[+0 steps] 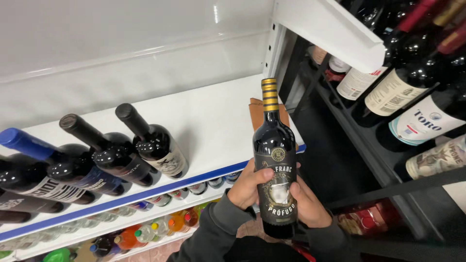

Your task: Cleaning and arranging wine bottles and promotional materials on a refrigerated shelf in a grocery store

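Standing at far left on the white shelf (218, 121): a row of dark wine bottles, the blue-capped bottle (29, 160) first, then a black-capped bottle (97, 155), then the last bottle (153, 143) in the row, with bare shelf lying to its right. Showing below: a lower shelf of small coloured drink bottles (160, 225). Gripping the dark wine bottle (275, 160) with the gold-striped capsule upright in front of the shelf edge: left hand (248, 187) wrapping the lower body from the left, right hand (308, 206) closing on it from the right, both fully closed around the glass. Probably best keeping both palms low on the body, label facing out, neck upright, well away from the neighbouring bottle. Leaning at far right: labelled bottles on a dark rack (407, 97).
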